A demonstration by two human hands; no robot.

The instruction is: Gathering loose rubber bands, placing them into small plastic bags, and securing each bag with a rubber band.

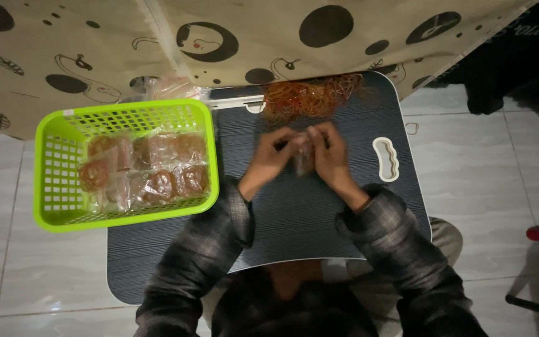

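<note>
Head view: left hand (274,156) and right hand (330,153) meeting at centre of dark worktop (294,212), fingers of both clamped on small clear packet (304,159); rubber bands (310,95) at 12 o'clock; green basket (54,181) of wrapped snacks (148,168) at 9 o'clock

Glossy plastic basket (57,187), clear crinkly packet (304,159)

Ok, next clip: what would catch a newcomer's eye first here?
The bright green basket at the left, filled with clear packets of brown snacks. Then the left hand and right hand, meeting over a small clear packet mid-table, with a heap of rubber bands beyond.
</note>
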